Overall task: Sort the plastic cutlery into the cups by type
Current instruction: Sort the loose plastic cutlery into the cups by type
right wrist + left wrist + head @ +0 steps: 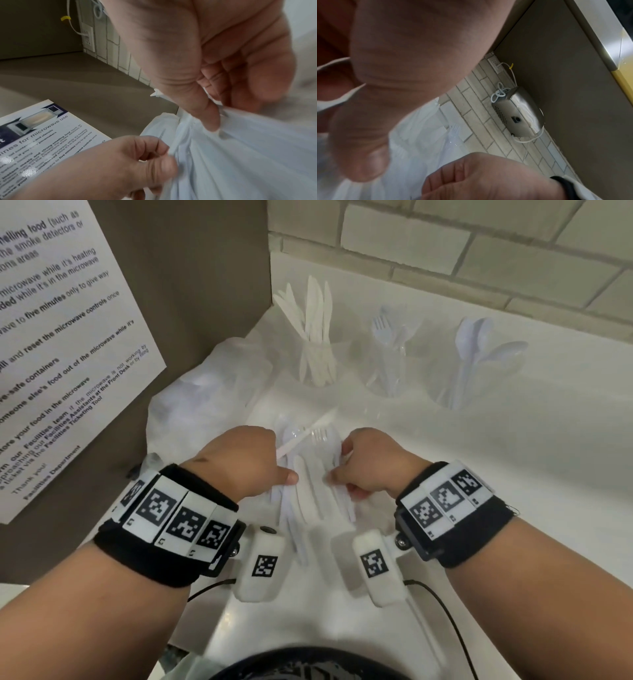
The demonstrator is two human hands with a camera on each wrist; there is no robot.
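Your two hands are low over a pile of white plastic cutlery (313, 474) that lies on the white table (513, 457), close in front of you; your left hand (245, 462) has its fingers curled, and its thumb presses on the left side of the pile; from the right wrist view those curled fingers pinch a thin white handle; your right hand (368, 465) is curled too, and its thumb and fingers pinch some white pieces on the right side of the pile; you cannot tell which kind of piece each hand has, because the pieces blur together.

Three clear cups stand in a row further back on the table; the left cup (317, 364) holds knives (317, 313) standing up; the middle cup (388, 371) holds forks (383, 330); the right cup (455, 381) holds spoons (479, 340); the cups stand apart from each other and well apart from your hands.

A clear plastic bag (205, 392) lies crumpled to the left of the pile, against a brown wall; a white sign (61, 330) with microwave rules is on that wall; a tiled wall (479, 261) runs behind the cups.
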